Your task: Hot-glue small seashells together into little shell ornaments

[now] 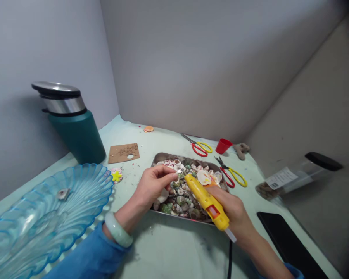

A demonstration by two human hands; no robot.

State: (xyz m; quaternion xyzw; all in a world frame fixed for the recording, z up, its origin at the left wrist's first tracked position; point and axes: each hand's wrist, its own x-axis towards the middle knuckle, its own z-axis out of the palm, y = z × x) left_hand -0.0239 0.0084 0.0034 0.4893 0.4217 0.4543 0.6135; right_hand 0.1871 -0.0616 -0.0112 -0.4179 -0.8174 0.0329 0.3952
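Grey walls (pixel 177 69) are enclosing a pale green tabletop (pixel 165 252), on which a metal tray (pixel 178 217) is standing.

Tray: holding a heap of shells (pixel 184 200), white, green and brown.

Left hand (pixel 151 184): reaching over the tray's left side. Its grip is pinching a small pale piece (pixel 179 171) between thumb and forefinger, above the shells. Wrist is bearing a pale bangle (pixel 118 230).

Right hand (pixel 231 203): reaching over the tray's right side. Its grip is closing around a yellow glue gun (pixel 202 193), the nozzle pointing toward the piece, just beside it; whether the two are touching, one cannot tell. A glue stick (pixel 230 235) is protruding from the gun's rear.

Left of the tray: blue dish (pixel 84 209), lying; flower (pixel 116 176), yellow-centred; brown card (pixel 119 154); teal bottle (pixel 75 131), standing.

Behind the tray: orange piece (pixel 148 129); one pair of scissors (pixel 194 142); red cup (pixel 223 146), standing.

Right of the tray: second scissors (pixel 226 167), lying just beside it; jar (pixel 298 176), bearing a label; black slab (pixel 287 240).

In front of the tray: black cable (pixel 230 259), trailing.
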